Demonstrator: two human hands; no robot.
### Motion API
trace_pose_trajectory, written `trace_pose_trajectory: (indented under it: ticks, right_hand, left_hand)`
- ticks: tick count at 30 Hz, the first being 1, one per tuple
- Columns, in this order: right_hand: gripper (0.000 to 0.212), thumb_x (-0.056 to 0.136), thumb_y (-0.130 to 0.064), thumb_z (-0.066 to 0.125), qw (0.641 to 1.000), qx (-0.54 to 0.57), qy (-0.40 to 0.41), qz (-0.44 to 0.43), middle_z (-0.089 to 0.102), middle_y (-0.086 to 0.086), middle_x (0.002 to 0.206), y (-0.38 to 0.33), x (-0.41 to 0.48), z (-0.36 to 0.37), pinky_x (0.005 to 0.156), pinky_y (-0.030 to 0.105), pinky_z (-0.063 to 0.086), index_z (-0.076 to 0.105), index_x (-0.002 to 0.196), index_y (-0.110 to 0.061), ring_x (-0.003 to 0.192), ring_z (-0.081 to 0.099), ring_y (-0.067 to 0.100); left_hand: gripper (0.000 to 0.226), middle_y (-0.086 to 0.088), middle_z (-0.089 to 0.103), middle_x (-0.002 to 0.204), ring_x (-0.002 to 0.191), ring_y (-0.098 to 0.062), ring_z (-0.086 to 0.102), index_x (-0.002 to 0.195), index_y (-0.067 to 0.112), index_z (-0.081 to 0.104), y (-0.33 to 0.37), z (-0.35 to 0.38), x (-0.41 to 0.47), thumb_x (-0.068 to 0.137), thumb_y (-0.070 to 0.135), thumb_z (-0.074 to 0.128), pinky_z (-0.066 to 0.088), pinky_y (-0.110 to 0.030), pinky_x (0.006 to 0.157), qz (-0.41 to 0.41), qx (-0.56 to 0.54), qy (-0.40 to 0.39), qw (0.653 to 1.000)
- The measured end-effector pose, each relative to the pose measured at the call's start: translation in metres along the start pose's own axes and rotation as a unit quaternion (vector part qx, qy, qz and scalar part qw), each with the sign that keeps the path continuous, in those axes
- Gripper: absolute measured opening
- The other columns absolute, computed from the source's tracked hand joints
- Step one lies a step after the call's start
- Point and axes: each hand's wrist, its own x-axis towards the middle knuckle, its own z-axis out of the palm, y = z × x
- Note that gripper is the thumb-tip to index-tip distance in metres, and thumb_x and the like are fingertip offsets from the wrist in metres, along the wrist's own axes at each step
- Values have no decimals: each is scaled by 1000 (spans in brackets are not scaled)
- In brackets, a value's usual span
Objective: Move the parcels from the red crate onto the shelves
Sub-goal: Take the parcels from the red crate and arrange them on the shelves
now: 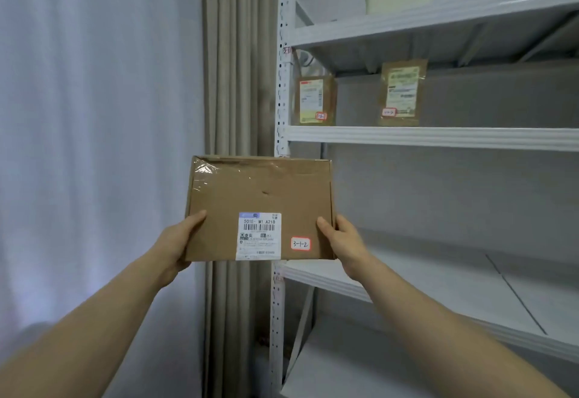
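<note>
A flat, rectangular parcel (pixel 260 200) of brown cardboard, glossy with clear tape along its top, is held up before the left post of the white metal shelves (pixel 432 137). The left hand (pixel 178 241) grips its lower left edge and the right hand (pixel 341 241) its lower right, thumbs on the printed face. Between them sit a white barcode label (pixel 259 236) and a red-edged sticker (pixel 300 243) reading 3-1-2. On the shelf above stand a small brown box (pixel 315 100) and a flat brown pouch (pixel 402 92), their stickers too blurred to read.

Left hand (pixel 178 241): grips the left edge of the box (pixel 257 191), thumb on front.
Right hand (pixel 344 242): grips the right edge, thumb on front.
Left arm (pixel 94 335): bare, stretched forward.
Right arm (pixel 438 328): bare, stretched forward.
</note>
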Motion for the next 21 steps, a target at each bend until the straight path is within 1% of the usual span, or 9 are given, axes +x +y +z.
trace_pose_trajectory:
  ticks: [2, 4, 7, 9, 12, 13, 16, 19, 21]
  right_hand:
    - [23, 100, -22, 47, 1000, -6, 16, -13, 62, 0, 114, -6, 3, -14, 83, 30, 51, 49, 123, -20, 95, 61, 14]
    - [23, 100, -23, 47, 999, -7, 29, -19, 62, 1, 117, -10, 6, -26, 86, 33, 50, 50, 123, -19, 100, 60, 17]
    - [19, 100, -24, 48, 999, -4, 48, -22, 62, 0, 114, -14, 11, -41, 83, 29, 48, 49, 118, -20, 100, 60, 17]
    - [17, 100, -22, 48, 998, 2, 64, -26, 62, 1, 113, -17, 14, -49, 81, 27, 47, 50, 116, -18, 96, 61, 16]
    - [20, 100, -19, 47, 996, 15, 85, -38, 62, -1, 109, -22, 19, -61, 71, 21, 47, 52, 119, -15, 89, 60, 10]
    - [20, 100, -19, 47, 995, 19, 92, -38, 62, -1, 109, -24, 20, -64, 73, 23, 47, 51, 120, -15, 90, 60, 11]
    - [15, 100, -20, 46, 993, 24, 112, -39, 61, 0, 109, -31, 24, -75, 80, 29, 44, 50, 114, -17, 93, 59, 16]
    - [11, 100, -21, 46, 991, 17, 126, -46, 61, 0, 107, -36, 29, -85, 84, 31, 46, 50, 111, -18, 97, 59, 18]
    - [13, 100, -22, 47, 990, 7, 131, -47, 63, 3, 112, -37, 32, -90, 89, 35, 49, 51, 112, -18, 102, 61, 21]
  left_hand:
    - [22, 1, 66, 89, 76, -12, 58, 96, 18, 63, 6, 18, 1, 89, 38, 62, 42, -24, 64, 15, 3, 3, 1000]
    - [22, 0, 65, 87, 75, -12, 59, 94, 15, 63, 10, 33, 2, 90, 36, 62, 44, -25, 64, 30, 14, 5, 999]
    - [34, -6, 67, 98, 85, -19, 63, 107, 9, 64, 15, 51, 8, 89, 38, 62, 50, -32, 82, 61, 41, 20, 997]
    - [35, -12, 65, 102, 91, -27, 62, 108, 4, 63, 21, 64, 10, 91, 35, 60, 50, -37, 88, 79, 63, 32, 994]
    - [24, -13, 63, 100, 88, -25, 58, 102, 6, 62, 33, 84, 11, 93, 28, 58, 48, -35, 81, 115, 91, 34, 989]
    - [24, -13, 64, 101, 88, -25, 59, 103, 5, 63, 36, 89, 13, 93, 26, 58, 49, -36, 82, 127, 98, 37, 986]
    - [34, -9, 66, 106, 95, -26, 62, 120, 4, 62, 45, 100, 19, 93, 24, 57, 50, -38, 89, 148, 128, 35, 980]
    - [34, -11, 65, 106, 96, -26, 61, 124, 4, 59, 49, 110, 23, 95, 21, 54, 50, -37, 85, 150, 132, 17, 980]
    - [33, -9, 63, 102, 93, -26, 59, 124, 3, 57, 51, 117, 25, 96, 20, 53, 50, -39, 82, 150, 133, 10, 980]
